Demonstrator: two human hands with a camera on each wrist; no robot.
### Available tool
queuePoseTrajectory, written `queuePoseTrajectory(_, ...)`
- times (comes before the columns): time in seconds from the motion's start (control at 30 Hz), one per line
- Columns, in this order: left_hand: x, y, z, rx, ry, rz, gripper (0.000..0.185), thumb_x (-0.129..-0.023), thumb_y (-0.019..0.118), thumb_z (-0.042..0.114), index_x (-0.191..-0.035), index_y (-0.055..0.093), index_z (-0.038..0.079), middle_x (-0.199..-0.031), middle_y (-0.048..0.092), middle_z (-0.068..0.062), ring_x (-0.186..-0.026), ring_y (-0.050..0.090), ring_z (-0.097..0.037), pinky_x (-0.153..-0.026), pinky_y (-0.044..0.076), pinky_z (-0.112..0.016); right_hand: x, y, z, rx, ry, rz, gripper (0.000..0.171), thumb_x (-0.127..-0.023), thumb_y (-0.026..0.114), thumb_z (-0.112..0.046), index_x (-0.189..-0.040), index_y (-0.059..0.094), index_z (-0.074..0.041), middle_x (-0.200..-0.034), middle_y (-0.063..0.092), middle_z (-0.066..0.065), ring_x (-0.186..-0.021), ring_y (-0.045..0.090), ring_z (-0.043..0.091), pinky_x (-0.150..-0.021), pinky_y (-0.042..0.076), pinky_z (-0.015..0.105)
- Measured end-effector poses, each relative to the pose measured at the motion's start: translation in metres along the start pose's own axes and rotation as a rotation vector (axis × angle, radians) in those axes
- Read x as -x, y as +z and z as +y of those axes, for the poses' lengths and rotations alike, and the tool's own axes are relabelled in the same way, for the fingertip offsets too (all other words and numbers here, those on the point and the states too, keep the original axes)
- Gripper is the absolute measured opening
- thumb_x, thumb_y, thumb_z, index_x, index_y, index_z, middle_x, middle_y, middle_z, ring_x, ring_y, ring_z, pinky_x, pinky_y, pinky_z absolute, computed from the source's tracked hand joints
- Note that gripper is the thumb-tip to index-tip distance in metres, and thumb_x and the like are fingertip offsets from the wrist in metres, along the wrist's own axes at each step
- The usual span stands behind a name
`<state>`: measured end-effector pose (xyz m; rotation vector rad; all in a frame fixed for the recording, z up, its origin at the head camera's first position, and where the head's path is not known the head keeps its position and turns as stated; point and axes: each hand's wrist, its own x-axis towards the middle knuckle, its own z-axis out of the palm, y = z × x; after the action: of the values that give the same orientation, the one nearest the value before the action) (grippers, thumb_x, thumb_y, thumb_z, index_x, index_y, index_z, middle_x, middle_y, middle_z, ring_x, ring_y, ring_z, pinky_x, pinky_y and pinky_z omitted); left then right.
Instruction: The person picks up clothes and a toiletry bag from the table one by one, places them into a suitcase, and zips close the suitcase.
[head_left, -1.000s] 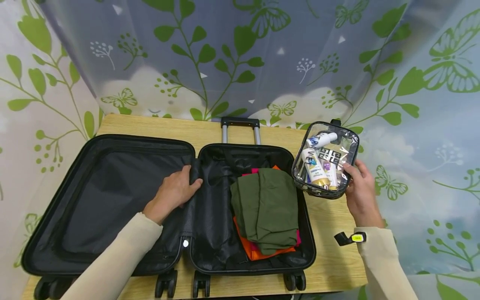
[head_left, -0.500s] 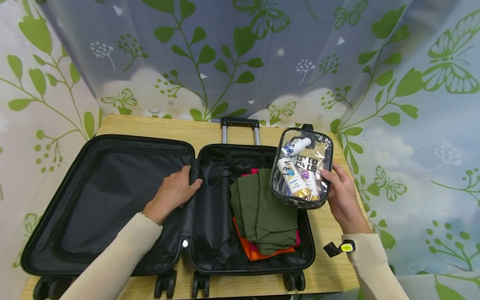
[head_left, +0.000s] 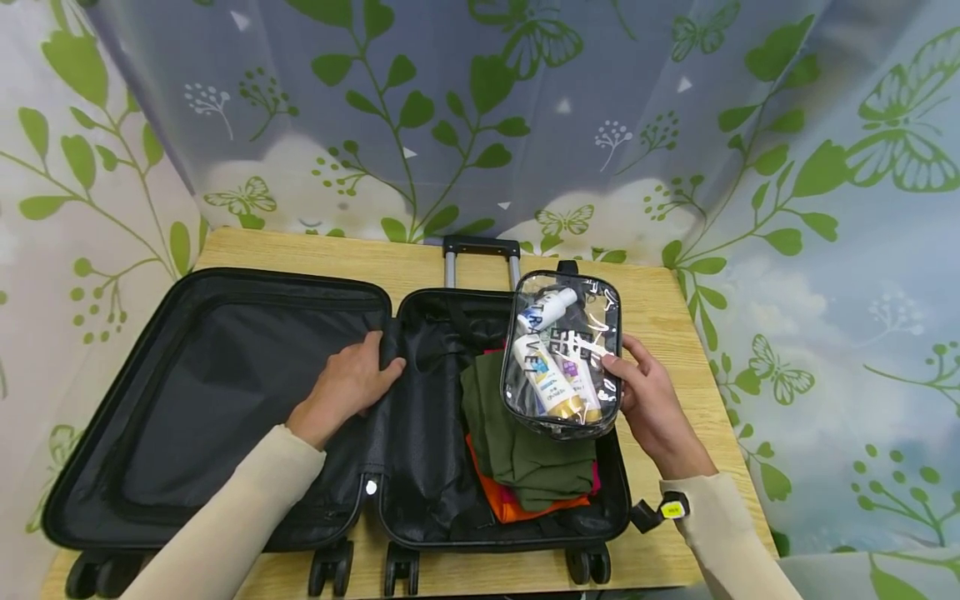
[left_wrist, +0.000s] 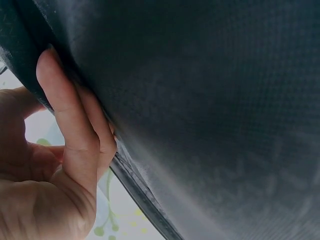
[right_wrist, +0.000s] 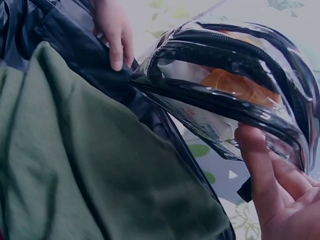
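Left hand [head_left: 348, 387], fingers laid loosely on the inner edge of the open suitcase [head_left: 426, 417], left half, right hand [head_left: 656, 408], pinching the right side of one clear pouch [head_left: 561, 357], over green clothing [head_left: 536, 467], table [head_left: 652, 308] margin beyond suitcase's right rim.

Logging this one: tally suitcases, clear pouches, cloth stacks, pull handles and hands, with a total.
Open suitcase: 1
Clear pouch: 1
Cloth stack: 1
Pull handle: 1
Hands: 2 (left hand, right hand)
Total: 6
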<state>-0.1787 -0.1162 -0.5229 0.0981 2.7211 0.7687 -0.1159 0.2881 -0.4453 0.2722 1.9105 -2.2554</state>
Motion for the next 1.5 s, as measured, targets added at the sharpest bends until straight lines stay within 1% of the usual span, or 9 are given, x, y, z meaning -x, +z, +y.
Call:
queuePoseTrajectory(0.2,-0.003,0.002,-0.001,0.016,-0.010,-0.010,0.080,-0.109,0.060,0.050,-0.165,0.037,-0.003,-0.148,0.060,-0.035,-0.106,0.073,-0.047,-0.092,0.059,-0.057,0.000,0.009,0.006,0.018,0.030,-0.009,0.043,-0.108,0.057,-0.008,-0.149,0.045,-0.012,-0.095,0.078,-0.004,-0.075,0.076,0.008,-0.069,0.063,0.025)
queuePoseTrajectory(0.47,0.013,-0.012,0.014,0.021,-0.016,-0.016,0.074,-0.110,0.059,0.042,-0.163,0.038,-0.005,-0.149,0.060,-0.035,-0.107,0.073,-0.046,-0.096,0.059,-0.056,-0.001,0.020,0.012,0.054,0.050,-0.047,0.042,-0.106,0.057,-0.008,-0.147,0.047,-0.012,-0.095,0.077,-0.004,-0.077,0.075,0.008,-0.070,0.062,0.026)
queuePoseTrajectory(0.63,0.017,-0.014,0.016,0.024,-0.015,-0.025,0.073,-0.112,0.056,0.040,-0.164,0.035,-0.006,-0.151,0.058,-0.037,-0.112,0.072,-0.048,-0.099,0.057,-0.057,-0.001,0.027,0.016,0.094,0.071,-0.079,0.050,-0.106,0.059,-0.010,-0.153,0.044,-0.008,-0.101,0.076,-0.005,-0.081,0.074,0.008,-0.073,0.062,0.027)
queuePoseTrajectory(0.77,0.016,-0.013,0.015,0.019,-0.009,-0.021,0.073,-0.112,0.056,0.040,-0.164,0.035,-0.007,-0.150,0.058,-0.037,-0.111,0.072,-0.048,-0.099,0.057,-0.058,0.000,0.032,0.018,0.134,0.099,-0.086,0.061,-0.104,0.061,-0.013,-0.160,0.038,-0.005,-0.104,0.074,-0.006,-0.082,0.073,0.008,-0.073,0.062,0.028)
queuePoseTrajectory(1.03,0.013,-0.010,0.012,0.028,0.006,-0.001,0.072,-0.110,0.059,0.040,-0.161,0.040,-0.007,-0.147,0.061,-0.036,-0.109,0.073,-0.047,-0.095,0.059,-0.057,0.000,0.045,0.025,0.158,0.116,-0.128,0.062,-0.103,0.062,-0.013,-0.159,0.039,-0.004,-0.097,0.077,-0.006,-0.075,0.072,0.008,-0.069,0.062,0.028)
queuePoseTrajectory(1.1,0.007,-0.005,0.006,0.025,0.011,0.007,0.072,-0.110,0.060,0.041,-0.161,0.041,-0.006,-0.146,0.061,-0.036,-0.107,0.073,-0.047,-0.093,0.059,-0.057,0.000,0.048,0.027,0.162,0.127,-0.136,0.063,-0.103,0.063,-0.013,-0.160,0.038,-0.004,-0.097,0.077,-0.006,-0.077,0.073,0.008,-0.069,0.063,0.028)
queuePoseTrajectory(1.23,0.005,-0.004,0.005,0.030,-0.002,0.004,0.075,-0.109,0.060,0.044,-0.162,0.040,-0.005,-0.147,0.061,-0.035,-0.106,0.073,-0.047,-0.093,0.059,-0.057,0.000,0.053,0.030,0.177,0.151,-0.140,0.066,-0.101,0.065,-0.014,-0.160,0.037,-0.003,-0.095,0.079,-0.007,-0.079,0.075,0.009,-0.071,0.063,0.030)
queuePoseTrajectory(1.4,0.015,-0.012,0.015,0.029,-0.007,-0.006,0.073,-0.111,0.057,0.040,-0.164,0.037,-0.006,-0.150,0.058,-0.037,-0.115,0.071,-0.050,-0.099,0.057,-0.059,0.000,0.059,0.037,0.176,0.171,-0.164,0.070,-0.100,0.066,-0.015,-0.161,0.035,-0.003,-0.097,0.079,-0.005,-0.083,0.078,0.012,-0.072,0.064,0.034)
queuePoseTrajectory(1.5,0.015,-0.010,0.015,0.021,-0.004,0.004,0.072,-0.112,0.057,0.040,-0.164,0.037,-0.007,-0.150,0.059,-0.037,-0.117,0.070,-0.051,-0.100,0.057,-0.059,0.000,0.061,0.040,0.171,0.187,-0.188,0.073,-0.100,0.067,-0.015,-0.163,0.032,-0.003,-0.098,0.080,-0.005,-0.084,0.079,0.012,-0.071,0.064,0.034)
